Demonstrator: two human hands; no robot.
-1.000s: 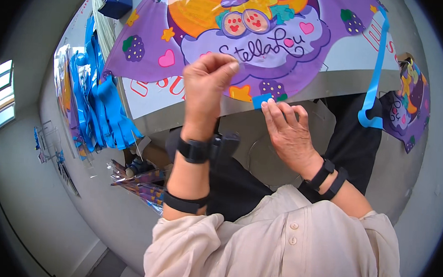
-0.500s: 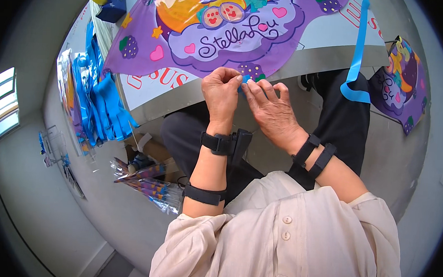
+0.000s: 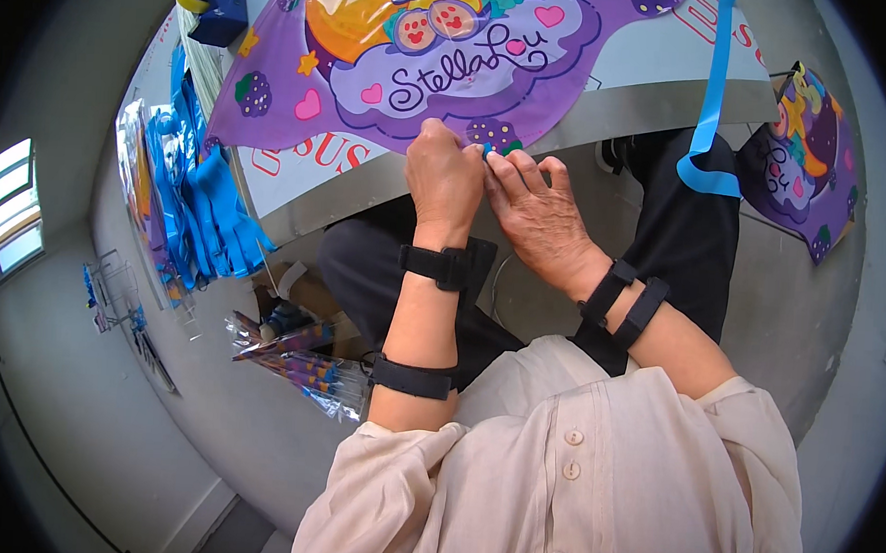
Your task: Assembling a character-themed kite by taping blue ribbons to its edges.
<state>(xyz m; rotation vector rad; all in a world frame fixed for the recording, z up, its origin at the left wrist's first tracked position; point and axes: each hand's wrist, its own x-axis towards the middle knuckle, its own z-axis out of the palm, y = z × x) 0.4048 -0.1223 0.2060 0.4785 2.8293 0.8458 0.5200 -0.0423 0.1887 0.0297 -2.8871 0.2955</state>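
Pinching: left hand (image 3: 446,177) and right hand (image 3: 534,213) grasp the purple kite (image 3: 413,75) at its bottom tip, frame centre.
Reason: tip overhangs the table edge (image 3: 611,125), likely for access.
Ribbon: blue tail (image 3: 711,100) hangs upper right.

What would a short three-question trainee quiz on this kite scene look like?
1. True or false: both hands meet at the lower tip of the purple kite.
2. Which colour is the ribbon hanging over the table edge: A red, B blue, C green?
3. Where does the second purple kite lie, to the person's left or right?

Key: 1 true, the left hand and right hand pinch there together. 2 B. 3 right.
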